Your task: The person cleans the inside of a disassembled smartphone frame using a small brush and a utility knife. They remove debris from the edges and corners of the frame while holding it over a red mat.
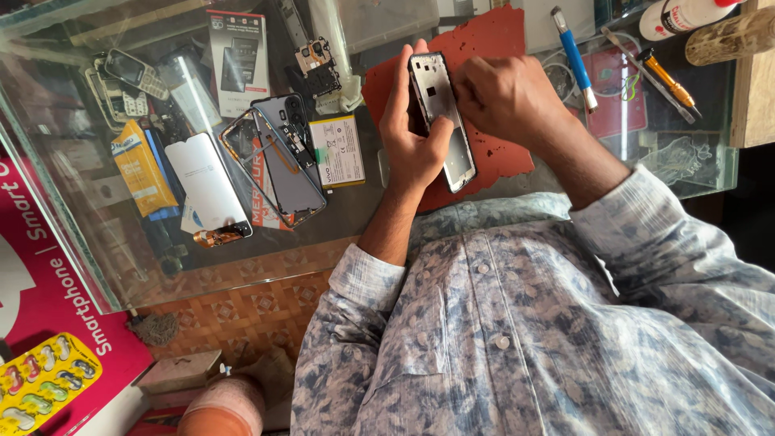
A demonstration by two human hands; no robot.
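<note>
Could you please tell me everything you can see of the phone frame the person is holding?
The phone frame is a slim rectangular shell, silvery grey inside with a dark rim and cut-outs near its top end. It looks stripped, with no screen or board showing. It is held above the red mat, tilted slightly. The left hand grips its long side, thumb across the middle; the right hand presses fingertips on its upper right edge.

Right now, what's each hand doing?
Left hand: closed around the phone frame.
Right hand: fingers on the frame's top edge; grip cannot be told.
</note>
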